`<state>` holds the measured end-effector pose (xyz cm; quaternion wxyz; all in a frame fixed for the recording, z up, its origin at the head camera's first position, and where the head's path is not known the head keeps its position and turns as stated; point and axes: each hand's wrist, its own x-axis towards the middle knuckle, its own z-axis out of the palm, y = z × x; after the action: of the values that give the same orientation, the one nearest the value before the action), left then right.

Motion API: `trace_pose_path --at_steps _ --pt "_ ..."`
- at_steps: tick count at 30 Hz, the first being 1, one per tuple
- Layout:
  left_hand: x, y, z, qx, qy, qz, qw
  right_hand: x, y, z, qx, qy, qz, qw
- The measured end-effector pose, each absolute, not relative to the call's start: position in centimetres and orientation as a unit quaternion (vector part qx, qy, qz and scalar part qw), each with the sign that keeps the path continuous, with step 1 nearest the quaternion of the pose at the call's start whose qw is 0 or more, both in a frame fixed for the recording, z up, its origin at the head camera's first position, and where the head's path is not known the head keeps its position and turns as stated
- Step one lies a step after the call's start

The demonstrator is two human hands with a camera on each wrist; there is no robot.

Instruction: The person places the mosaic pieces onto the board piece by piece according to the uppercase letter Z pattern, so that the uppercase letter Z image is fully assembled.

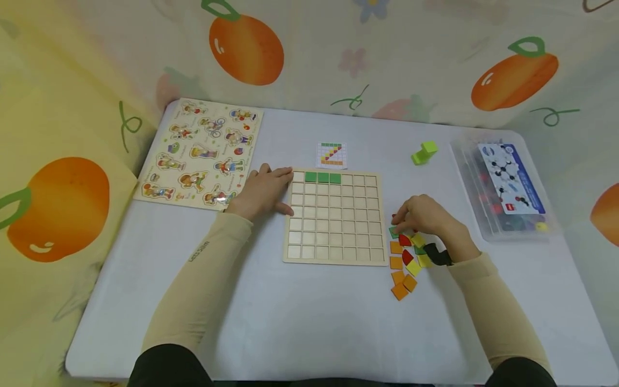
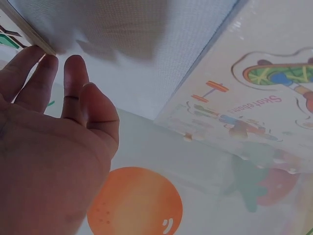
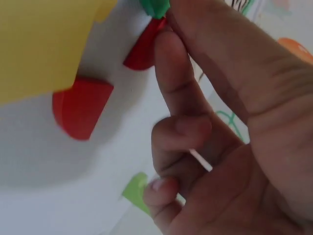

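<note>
A wooden grid board (image 1: 336, 226) lies mid-table, with three green square tiles (image 1: 323, 177) in its top row. At the board's upper left edge rests my left hand (image 1: 261, 191), its fingers mostly straight and touching the rim. In the left wrist view, the fingertips of that hand (image 2: 54, 122) meet the board's edge (image 2: 34, 34). Just right of the board, my right hand (image 1: 425, 217) pinches a green tile (image 3: 155, 7) between thumb and index finger. Below it lie loose orange tiles (image 1: 396, 263), yellow tiles (image 1: 413, 268) and red rounded pieces (image 1: 408, 257), some partly covered by the hand.
A small pattern card (image 1: 331, 156) sits just beyond the board. To the left lies a picture puzzle board (image 1: 200, 153). A light green block piece (image 1: 424, 153) stands at the back right, near a clear plastic box (image 1: 508, 185) with a printed blue-and-white label.
</note>
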<state>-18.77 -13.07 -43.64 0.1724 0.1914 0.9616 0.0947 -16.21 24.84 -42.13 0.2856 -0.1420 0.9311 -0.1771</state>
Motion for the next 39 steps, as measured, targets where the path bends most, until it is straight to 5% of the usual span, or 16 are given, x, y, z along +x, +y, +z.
trace_pose_path --at_steps 12,22,34,39 --pt "-18.5 -13.9 -43.4 0.192 0.962 0.102 0.162 -15.7 24.8 -41.8 -0.17 0.934 -0.172 0.264" --pt "-18.5 -14.0 -43.5 0.188 0.963 0.11 0.158 -20.0 22.9 -40.5 -0.196 0.943 -0.214 0.166" --pt "-18.4 -13.5 -43.7 0.195 0.96 0.113 0.165 -24.8 17.7 -42.0 -0.182 0.946 -0.225 0.143" --pt "-18.4 -13.4 -43.6 0.195 0.96 0.112 0.165 -25.9 16.6 -42.9 -0.152 0.943 -0.236 0.177"
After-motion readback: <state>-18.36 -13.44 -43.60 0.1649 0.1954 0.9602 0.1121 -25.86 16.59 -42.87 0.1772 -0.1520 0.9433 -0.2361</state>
